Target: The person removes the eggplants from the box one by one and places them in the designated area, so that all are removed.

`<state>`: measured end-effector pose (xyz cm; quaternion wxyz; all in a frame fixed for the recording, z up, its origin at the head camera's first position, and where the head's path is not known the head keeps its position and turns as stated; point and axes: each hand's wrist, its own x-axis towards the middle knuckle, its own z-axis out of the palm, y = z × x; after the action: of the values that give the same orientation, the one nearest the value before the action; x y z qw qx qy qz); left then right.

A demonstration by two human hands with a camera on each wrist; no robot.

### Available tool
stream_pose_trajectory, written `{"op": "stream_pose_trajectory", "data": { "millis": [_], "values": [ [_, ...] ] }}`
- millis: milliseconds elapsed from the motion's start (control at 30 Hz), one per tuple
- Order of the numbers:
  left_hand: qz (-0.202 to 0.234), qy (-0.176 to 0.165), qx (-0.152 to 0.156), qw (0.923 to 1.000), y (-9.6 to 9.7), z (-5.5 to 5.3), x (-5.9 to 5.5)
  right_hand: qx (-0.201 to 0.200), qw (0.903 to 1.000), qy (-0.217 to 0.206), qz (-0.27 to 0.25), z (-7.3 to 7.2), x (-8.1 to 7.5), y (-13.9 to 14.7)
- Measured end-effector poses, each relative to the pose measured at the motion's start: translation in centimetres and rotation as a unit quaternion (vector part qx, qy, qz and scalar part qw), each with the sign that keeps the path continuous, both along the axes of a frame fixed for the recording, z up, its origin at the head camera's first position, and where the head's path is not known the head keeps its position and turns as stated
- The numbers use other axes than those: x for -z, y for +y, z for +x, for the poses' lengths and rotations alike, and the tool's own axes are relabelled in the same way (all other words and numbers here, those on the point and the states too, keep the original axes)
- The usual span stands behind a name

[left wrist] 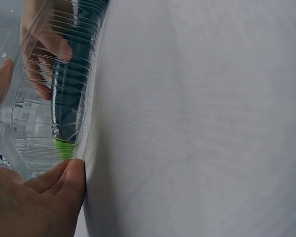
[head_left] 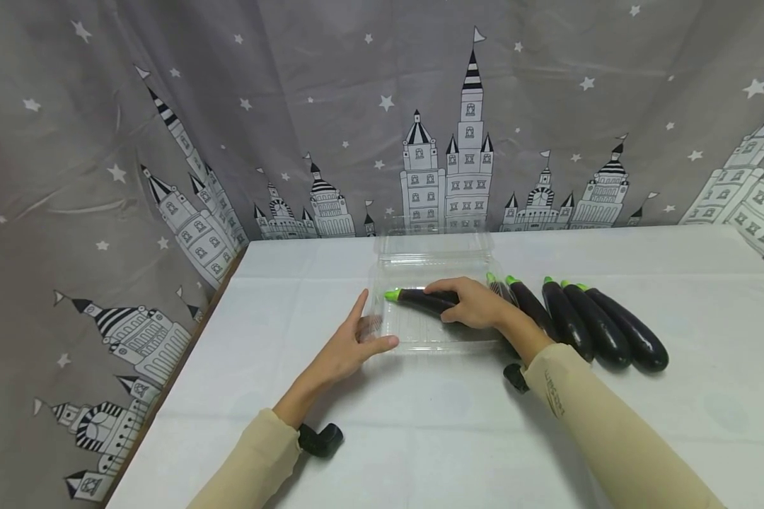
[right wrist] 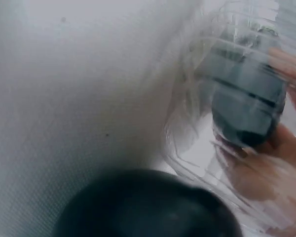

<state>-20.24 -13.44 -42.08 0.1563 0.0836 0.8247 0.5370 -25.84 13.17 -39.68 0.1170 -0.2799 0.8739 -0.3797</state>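
A clear plastic clamshell box (head_left: 414, 346) lies with its lid raised at the back. Inside it, my right hand (head_left: 474, 302) grips a dark eggplant (head_left: 417, 300) from above, its green stem end pointing left. Through the ribbed wall in the left wrist view, thumb and fingers stand on either side of this eggplant (left wrist: 68, 98). At the box's left side, my left hand (head_left: 346, 350) is spread, its fingers along the wall and its thumb near the front corner. The right wrist view shows the eggplant's rounded end (right wrist: 246, 111) through blurred plastic.
Several more eggplants (head_left: 566, 318) lie side by side right of the box, stems toward the back. One stem (head_left: 491, 278) is close against the box's right wall. A white cloth (head_left: 414, 431) covers the table. Behind it hangs a grey curtain (head_left: 331, 63) printed with castles.
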Motion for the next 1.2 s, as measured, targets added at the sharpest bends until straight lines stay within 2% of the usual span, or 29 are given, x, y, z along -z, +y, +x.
{"op": "stream_pose_trajectory", "data": {
  "millis": [133, 433, 567, 667, 833, 967, 1200],
  "values": [
    [-0.004, 0.004, -0.003, 1.0000, 0.0, 0.0, 0.1, 0.004, 0.9999, 0.011, -0.001, 0.2, 0.0, 0.0],
    [-0.010, 0.000, -0.011, 0.9999, 0.2, 0.1, 0.1, 0.037, 0.9993, -0.006, -0.006, 0.3, 0.0, 0.0],
    [-0.013, 0.000, -0.013, 0.9998, 0.2, 0.1, 0.0, 0.070, 0.9968, -0.014, -0.036, 0.5, -0.4, 0.1],
    [-0.011, -0.002, -0.015, 0.9998, 0.2, 0.1, 0.0, 0.092, 0.9928, -0.011, -0.077, 0.7, -0.9, 0.1],
    [-0.012, 0.000, -0.016, 0.9998, 0.2, 0.1, -0.1, 0.107, 0.9852, 0.014, -0.133, 1.2, -1.8, 0.3],
    [-0.013, -0.002, -0.019, 0.9997, 0.3, 0.2, -0.3, 0.123, 0.9816, 0.021, -0.144, 1.6, -2.3, 0.5],
    [-0.012, -0.001, -0.019, 0.9997, 0.5, 0.3, -0.4, 0.155, 0.9753, -0.005, -0.157, 2.2, -2.6, 0.7]
  ]
}}
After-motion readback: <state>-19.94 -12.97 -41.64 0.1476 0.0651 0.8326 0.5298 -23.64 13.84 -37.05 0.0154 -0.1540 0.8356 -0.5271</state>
